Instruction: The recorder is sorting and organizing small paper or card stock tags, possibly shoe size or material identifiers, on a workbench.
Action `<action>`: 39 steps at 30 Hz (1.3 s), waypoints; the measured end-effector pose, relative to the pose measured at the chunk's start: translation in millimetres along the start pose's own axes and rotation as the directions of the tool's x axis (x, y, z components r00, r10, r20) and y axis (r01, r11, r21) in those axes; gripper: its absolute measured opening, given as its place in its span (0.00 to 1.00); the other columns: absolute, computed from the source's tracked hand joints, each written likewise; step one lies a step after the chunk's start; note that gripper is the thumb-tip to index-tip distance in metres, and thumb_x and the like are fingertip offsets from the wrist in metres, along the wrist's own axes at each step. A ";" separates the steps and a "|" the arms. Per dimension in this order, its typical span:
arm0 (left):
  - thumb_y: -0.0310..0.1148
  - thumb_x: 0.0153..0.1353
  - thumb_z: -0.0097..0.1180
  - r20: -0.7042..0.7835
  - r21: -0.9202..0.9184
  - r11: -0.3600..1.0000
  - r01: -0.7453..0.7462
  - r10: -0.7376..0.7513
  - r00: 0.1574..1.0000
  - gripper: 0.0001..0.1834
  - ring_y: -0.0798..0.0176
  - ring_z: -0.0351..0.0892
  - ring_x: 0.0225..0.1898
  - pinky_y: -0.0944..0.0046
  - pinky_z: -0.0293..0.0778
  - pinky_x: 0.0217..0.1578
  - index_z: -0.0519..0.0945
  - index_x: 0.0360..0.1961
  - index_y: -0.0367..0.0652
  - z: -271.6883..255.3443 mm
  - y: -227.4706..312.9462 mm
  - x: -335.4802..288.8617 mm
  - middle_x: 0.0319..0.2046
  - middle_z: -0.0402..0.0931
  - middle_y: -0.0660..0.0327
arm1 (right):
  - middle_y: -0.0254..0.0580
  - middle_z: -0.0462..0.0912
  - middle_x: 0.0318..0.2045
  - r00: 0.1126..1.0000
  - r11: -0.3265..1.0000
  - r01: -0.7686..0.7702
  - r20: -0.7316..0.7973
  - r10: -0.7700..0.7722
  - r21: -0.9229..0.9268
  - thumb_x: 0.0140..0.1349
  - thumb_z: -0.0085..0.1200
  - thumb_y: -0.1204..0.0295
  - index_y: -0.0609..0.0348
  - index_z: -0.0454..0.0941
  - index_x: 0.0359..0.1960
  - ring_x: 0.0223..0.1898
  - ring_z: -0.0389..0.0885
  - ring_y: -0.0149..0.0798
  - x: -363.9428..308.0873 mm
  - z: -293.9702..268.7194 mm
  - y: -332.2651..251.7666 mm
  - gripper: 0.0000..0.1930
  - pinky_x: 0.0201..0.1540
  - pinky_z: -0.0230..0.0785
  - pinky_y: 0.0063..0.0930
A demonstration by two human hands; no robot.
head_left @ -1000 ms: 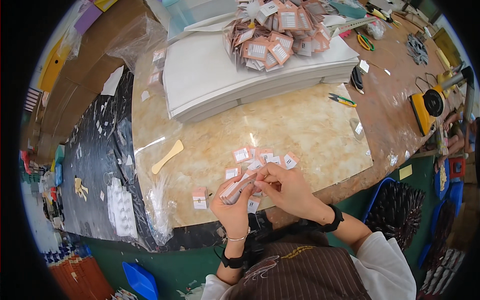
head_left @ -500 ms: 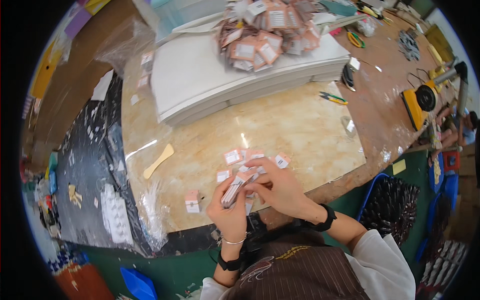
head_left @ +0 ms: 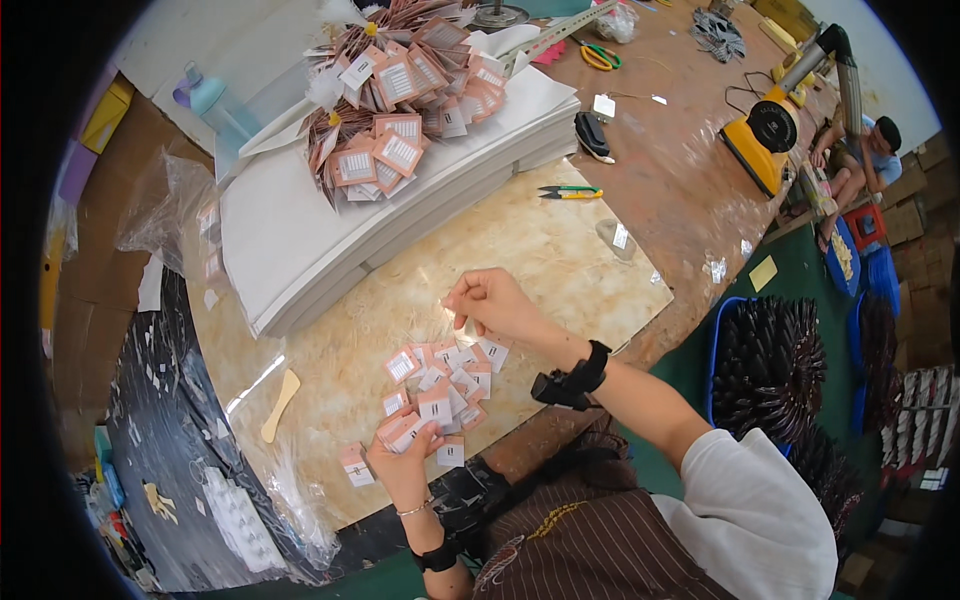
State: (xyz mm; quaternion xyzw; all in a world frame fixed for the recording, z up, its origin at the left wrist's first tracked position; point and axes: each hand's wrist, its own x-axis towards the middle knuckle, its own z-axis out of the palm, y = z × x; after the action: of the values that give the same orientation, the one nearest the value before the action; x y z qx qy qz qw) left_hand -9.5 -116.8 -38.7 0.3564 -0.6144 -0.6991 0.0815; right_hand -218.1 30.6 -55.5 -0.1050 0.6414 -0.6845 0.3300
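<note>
Pink and white card is showing across the head view: several tags are resting in the left hand, which is pinching them between thumb and fingers over the near part of the marbled board. They are fanning slightly, probably so that their faces are showing. Loose tags are lying overlapped just beyond that hand, seemingly for easy reach, while a single tag is lying apart to the left. Bunched tags are sitting on a stack of white paper, perhaps to leave working room nearer the body.

Beyond the loose tags, the right hand is hovering, its fingers curling toward the thumb; whether they are holding anything thin, I cannot tell. Its forearm is slanting in from the lower right, while the left wrist is angling up from the bottom edge. Snips and a flat stick are lying apart from both hands.
</note>
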 end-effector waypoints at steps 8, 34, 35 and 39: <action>0.20 0.60 0.57 -0.087 -0.159 0.986 0.048 -0.062 0.994 0.20 0.57 0.84 0.39 0.63 0.84 0.37 0.72 0.54 0.32 -22.5 -3.6 4.0 0.42 0.80 0.52 | 0.40 0.80 0.31 0.902 0.398 0.228 0.038 -0.431 -0.889 0.53 0.59 0.75 0.56 0.79 0.33 0.27 0.80 0.43 -56.5 -83.8 -16.2 0.06 0.30 0.70 0.32; 0.16 0.55 0.61 -0.134 -0.044 0.955 -0.292 0.284 0.949 0.15 0.67 0.81 0.39 0.69 0.78 0.39 0.79 0.45 0.30 26.5 34.5 -33.9 0.40 0.81 0.55 | 0.43 0.81 0.20 0.921 0.711 0.388 0.229 -0.314 -0.586 0.63 0.53 0.72 0.59 0.68 0.37 0.22 0.81 0.47 -100.2 70.3 -24.8 0.07 0.22 0.68 0.37; 0.16 0.54 0.62 -0.144 0.010 0.948 -0.317 0.315 0.938 0.15 0.67 0.81 0.38 0.70 0.78 0.39 0.79 0.45 0.30 27.3 35.0 -34.0 0.39 0.81 0.55 | 0.43 0.81 0.20 0.924 0.715 0.383 0.226 -0.309 -0.585 0.63 0.53 0.72 0.58 0.69 0.37 0.21 0.81 0.46 -100.1 70.1 -25.1 0.07 0.22 0.68 0.37; 0.17 0.52 0.64 -0.145 0.191 0.905 -0.380 0.409 0.901 0.18 0.68 0.81 0.38 0.70 0.76 0.40 0.80 0.46 0.32 29.0 34.8 -34.4 0.37 0.82 0.56 | 0.43 0.81 0.19 0.932 0.730 0.362 0.218 -0.289 -0.580 0.62 0.54 0.73 0.59 0.69 0.37 0.21 0.81 0.46 -98.7 69.6 -29.6 0.07 0.22 0.68 0.36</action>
State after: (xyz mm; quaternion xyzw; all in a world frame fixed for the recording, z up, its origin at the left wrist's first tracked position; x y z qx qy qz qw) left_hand -13.0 -82.7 6.7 0.2918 -0.7175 -0.5816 0.2486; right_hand -113.0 31.0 10.9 -0.3550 0.7796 -0.4802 0.1887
